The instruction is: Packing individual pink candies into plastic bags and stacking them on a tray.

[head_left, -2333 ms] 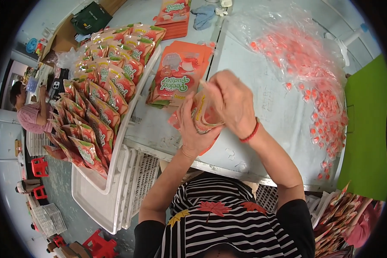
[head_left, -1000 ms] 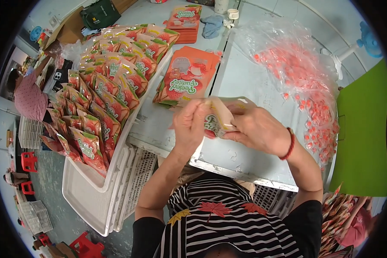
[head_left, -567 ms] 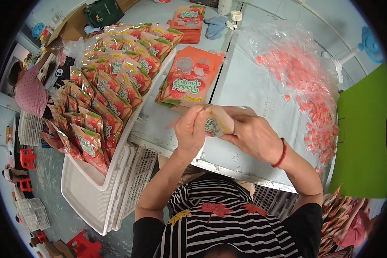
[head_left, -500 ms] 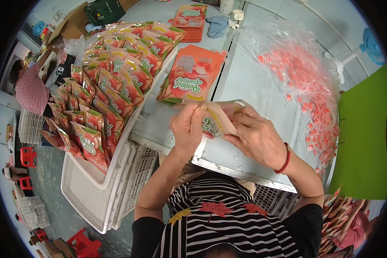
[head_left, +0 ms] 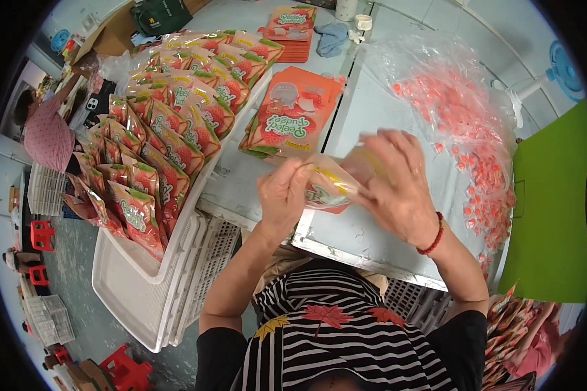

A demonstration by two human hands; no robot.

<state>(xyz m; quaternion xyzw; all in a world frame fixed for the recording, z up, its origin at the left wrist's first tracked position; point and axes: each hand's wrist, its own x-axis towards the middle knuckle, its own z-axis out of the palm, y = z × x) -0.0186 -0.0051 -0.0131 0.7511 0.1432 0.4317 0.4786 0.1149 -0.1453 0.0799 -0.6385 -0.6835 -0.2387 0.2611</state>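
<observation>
Pouch between both hands

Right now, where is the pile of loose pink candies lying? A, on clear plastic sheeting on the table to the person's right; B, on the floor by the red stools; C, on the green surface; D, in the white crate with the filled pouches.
A: the loose pink candies are spread on the clear plastic sheeting on the table, to the right of both hands and apart from the white crate.
</observation>
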